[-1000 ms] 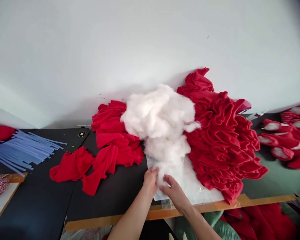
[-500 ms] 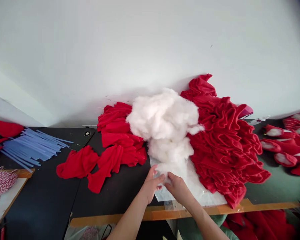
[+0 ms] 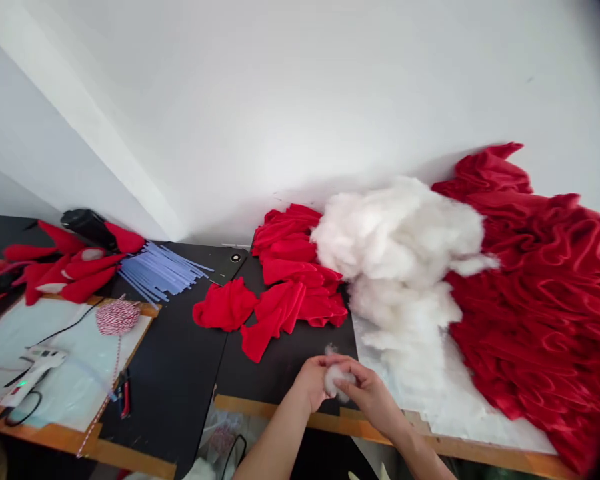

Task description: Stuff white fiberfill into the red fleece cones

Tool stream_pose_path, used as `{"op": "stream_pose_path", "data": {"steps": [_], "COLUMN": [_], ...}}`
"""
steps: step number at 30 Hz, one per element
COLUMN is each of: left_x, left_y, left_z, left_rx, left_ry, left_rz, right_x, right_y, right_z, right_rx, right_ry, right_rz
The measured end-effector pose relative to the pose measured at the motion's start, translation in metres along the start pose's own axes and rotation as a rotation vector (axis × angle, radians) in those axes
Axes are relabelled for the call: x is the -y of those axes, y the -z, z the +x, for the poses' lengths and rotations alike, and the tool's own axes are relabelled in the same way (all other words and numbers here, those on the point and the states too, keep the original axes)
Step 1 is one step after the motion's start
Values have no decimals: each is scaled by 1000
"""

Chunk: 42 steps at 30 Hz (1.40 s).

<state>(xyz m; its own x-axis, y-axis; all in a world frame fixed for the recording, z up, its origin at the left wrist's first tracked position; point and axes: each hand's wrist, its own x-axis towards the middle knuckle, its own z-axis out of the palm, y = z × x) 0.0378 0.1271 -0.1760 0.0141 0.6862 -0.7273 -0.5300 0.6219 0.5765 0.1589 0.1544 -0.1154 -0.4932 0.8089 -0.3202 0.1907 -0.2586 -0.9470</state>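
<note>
Near the table's front edge, my left hand [image 3: 313,385] and my right hand [image 3: 367,390] meet around a small tuft of white stuffing [image 3: 337,379]. Fingers of both hands are closed on it, and wisps stick out above them. Behind and to the right rises a big heap of white fiber stuffing [image 3: 400,230], spilling down onto a white plastic sheet [image 3: 473,407]. To the left of this heap lie several folded red fabric pieces [image 3: 300,287]. One crumpled red fabric piece [image 3: 225,305] sits apart, further left.
A large pile of red fabric [image 3: 540,313] fills the right side. On the left are blue strips [image 3: 163,270], a ball of red-and-white twine [image 3: 119,316], a glue gun [image 3: 37,370], pliers [image 3: 125,395] and red stuffed pieces [image 3: 70,267]. Brown tape [image 3: 260,407] lines the front edge.
My view has swung left, bringing the glue gun and pliers into sight. Both hands have moved from beside the stuffing heap to the dark table, now holding a small tuft between them.
</note>
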Motion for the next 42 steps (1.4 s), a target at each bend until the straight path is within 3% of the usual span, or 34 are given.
{"op": "stream_pose_path", "data": {"steps": [3, 5, 9, 11, 13, 17, 19, 20, 22, 26, 29, 32, 34, 38, 42], "left_x": [-3, -10, -27, -36, -45, -69, -80, -85, -90, -83, -71, -59, -51, -33, -13], "left_y": [6, -3, -34, -29, 3, 117, 165, 180, 193, 172, 149, 134, 128, 116, 98], "left_z": [12, 20, 18, 4, -13, -36, -38, -36, -30, -24, -29, -36, -39, -42, -47], "left_rx": [-102, -138, -110, -93, -65, -210, -248, -249, -245, -208, -213, -260, -281, -266, -170], "left_ry": [-37, -124, -385, -562, -715, -846, -887, -908, -956, -1037, -1064, -1079, -1085, -1021, -888], "left_rz": [153, 256, 460, 590, 718, 904, 1011, 1060, 1138, 1222, 1228, 1207, 1166, 1020, 1014], "right_x": [-6, -6, 2, 1, -7, -26, -29, -29, -24, -23, -39, -60, -67, -65, -62], "right_y": [4, 17, 45, 52, 51, 30, 11, 0, -22, -54, -55, -40, -27, -2, 36], "right_z": [2, 2, -4, -11, -21, -36, -39, -40, -41, -43, -39, -24, -8, 29, 58], "right_rx": [-262, -399, -464, -525, -575, -523, -457, -425, -347, -159, -207, -390, -432, -396, -427], "right_ry": [-58, -65, -145, -168, -188, -265, -317, -347, -389, -319, -226, -74, 4, 79, 58], "right_rz": [397, 603, 765, 822, 867, 938, 947, 939, 902, 784, 520, -29, -268, -423, -491]}}
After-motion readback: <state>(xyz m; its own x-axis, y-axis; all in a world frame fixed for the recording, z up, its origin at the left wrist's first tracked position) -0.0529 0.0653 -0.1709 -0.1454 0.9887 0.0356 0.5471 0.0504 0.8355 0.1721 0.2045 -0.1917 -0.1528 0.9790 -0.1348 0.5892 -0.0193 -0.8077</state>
